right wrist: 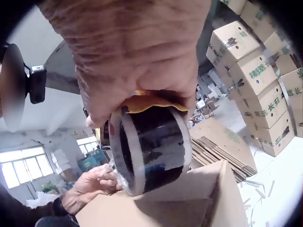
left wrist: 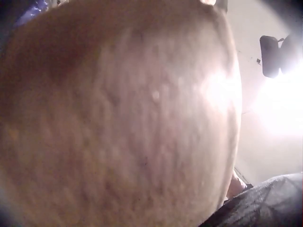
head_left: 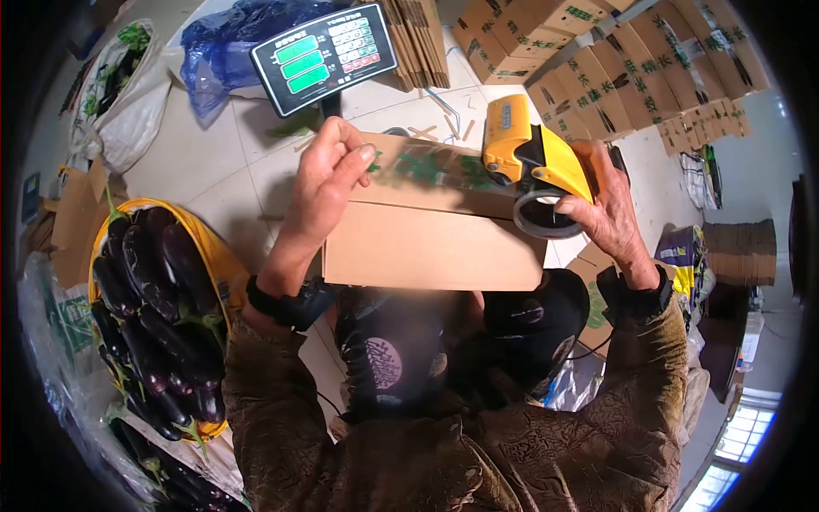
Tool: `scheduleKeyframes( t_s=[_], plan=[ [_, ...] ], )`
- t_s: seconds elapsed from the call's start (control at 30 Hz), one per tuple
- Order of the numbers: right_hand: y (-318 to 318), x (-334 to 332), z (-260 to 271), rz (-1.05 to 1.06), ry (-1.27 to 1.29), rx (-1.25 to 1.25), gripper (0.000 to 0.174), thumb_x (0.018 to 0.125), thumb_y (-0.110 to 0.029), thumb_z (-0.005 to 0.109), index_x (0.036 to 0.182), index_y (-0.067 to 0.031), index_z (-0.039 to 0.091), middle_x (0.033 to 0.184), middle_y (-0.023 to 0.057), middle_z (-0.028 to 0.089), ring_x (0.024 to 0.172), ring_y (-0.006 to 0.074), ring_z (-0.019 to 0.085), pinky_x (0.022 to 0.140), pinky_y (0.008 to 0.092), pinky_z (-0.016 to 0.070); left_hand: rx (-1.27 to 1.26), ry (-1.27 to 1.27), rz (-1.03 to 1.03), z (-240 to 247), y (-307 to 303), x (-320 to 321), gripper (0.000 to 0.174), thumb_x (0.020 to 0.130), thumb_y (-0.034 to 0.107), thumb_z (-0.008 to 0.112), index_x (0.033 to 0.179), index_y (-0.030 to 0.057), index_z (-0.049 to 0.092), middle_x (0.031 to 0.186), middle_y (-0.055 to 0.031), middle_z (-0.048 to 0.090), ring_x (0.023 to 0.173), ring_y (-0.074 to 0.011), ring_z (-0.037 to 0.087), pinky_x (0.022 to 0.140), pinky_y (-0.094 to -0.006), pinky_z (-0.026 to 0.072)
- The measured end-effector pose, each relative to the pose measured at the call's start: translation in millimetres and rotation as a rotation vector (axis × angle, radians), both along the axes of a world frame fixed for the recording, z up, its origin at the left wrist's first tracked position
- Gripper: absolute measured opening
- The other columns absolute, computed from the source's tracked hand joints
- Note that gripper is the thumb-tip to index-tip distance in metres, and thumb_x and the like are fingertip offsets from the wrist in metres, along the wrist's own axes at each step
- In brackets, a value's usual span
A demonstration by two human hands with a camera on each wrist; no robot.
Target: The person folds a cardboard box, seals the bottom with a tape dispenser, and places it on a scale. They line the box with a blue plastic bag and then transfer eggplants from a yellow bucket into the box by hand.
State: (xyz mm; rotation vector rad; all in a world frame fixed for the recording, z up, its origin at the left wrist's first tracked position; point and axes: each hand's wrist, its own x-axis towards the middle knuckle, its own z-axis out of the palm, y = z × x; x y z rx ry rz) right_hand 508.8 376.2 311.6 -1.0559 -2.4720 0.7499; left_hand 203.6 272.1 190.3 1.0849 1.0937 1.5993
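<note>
A closed cardboard box [head_left: 435, 247] lies in front of the person, its long seam running sideways and green print on the far part. My right hand [head_left: 610, 205] grips a yellow tape gun [head_left: 554, 162] above the box's right end. The tape roll [right wrist: 158, 149] hangs under that hand, close over the cardboard in the right wrist view. At the box's far left corner is my left hand [head_left: 324, 175], thumb pressed against its curled fingers. It pinches the end of clear tape [right wrist: 122, 178], which shows as a shiny band across the printed cardboard.
A scale display [head_left: 324, 60] with green screens stands beyond the box. On the left, a yellow-rimmed basket [head_left: 223, 299] holds several eggplants [head_left: 162, 299]. Stacked cartons [head_left: 614, 77] fill the back right, and flattened cardboard [head_left: 418, 43] stands behind the scale.
</note>
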Motion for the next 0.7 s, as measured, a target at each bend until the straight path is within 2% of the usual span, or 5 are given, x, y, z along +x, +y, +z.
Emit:
scheduleKeyframes(
  t_s=[0.2,0.27,0.43,0.5,0.7],
  plan=[
    [1.8,6.1,-4.4,0.023,-0.050,0.093,0.090,0.069,-0.074,0.069,0.116,0.0009,0.049,0.096,0.0174,0.065,0.089,0.0290,0.067,0.079,0.0373,0.0512,-0.009,-0.053,0.009,2.2,-1.2,-3.0,0.011,0.094,0.011,0.055,0.089,0.0053,0.047,0.080,-0.0017,0.050,0.072,-0.0078,0.046,0.066,-0.0232,0.0395],
    [1.0,10.0,-10.6,0.050,-0.087,0.177,0.093,0.067,-0.077,0.067,0.116,-0.0002,0.049,0.093,0.0175,0.065,0.086,0.0299,0.067,0.075,0.0378,0.0519,-0.034,-0.179,0.007,2.3,-1.5,-6.9,0.010,0.094,0.011,0.054,0.089,0.0058,0.047,0.080,-0.0011,0.049,0.072,-0.0074,0.046,0.071,-0.0237,0.0417],
    [-4.0,16.1,-12.8,0.015,-0.040,0.075,0.093,0.067,-0.077,0.067,0.117,-0.0009,0.048,0.091,0.0173,0.065,0.085,0.0287,0.068,0.075,0.0374,0.0521,-0.010,-0.167,-0.010,0.5,-1.2,-6.1,0.008,0.094,0.010,0.053,0.091,0.0063,0.047,0.079,-0.0001,0.047,0.072,-0.0074,0.044,0.079,-0.0262,0.0448],
    [-8.2,10.9,-10.2,0.015,-0.016,0.055,0.093,0.067,-0.077,0.068,0.117,-0.0008,0.047,0.092,0.0177,0.066,0.085,0.0288,0.068,0.075,0.0370,0.0520,-0.016,-0.193,0.005,0.8,-2.6,-9.4,0.008,0.094,0.009,0.053,0.091,0.0064,0.047,0.079,0.0002,0.047,0.071,-0.0075,0.044,0.081,-0.0273,0.0455],
    [-15.1,-8.9,-21.7,0.077,-0.003,0.061,0.084,0.073,-0.063,0.074,0.117,0.0010,0.044,0.094,0.0225,0.065,0.085,0.0327,0.068,0.075,0.0389,0.0531,0.067,-0.461,0.085,-12.3,-0.5,-13.1,0.005,0.095,0.006,0.051,0.092,0.0057,0.046,0.083,-0.0024,0.048,0.074,-0.0107,0.044,0.078,-0.0284,0.0432]
  ],
)
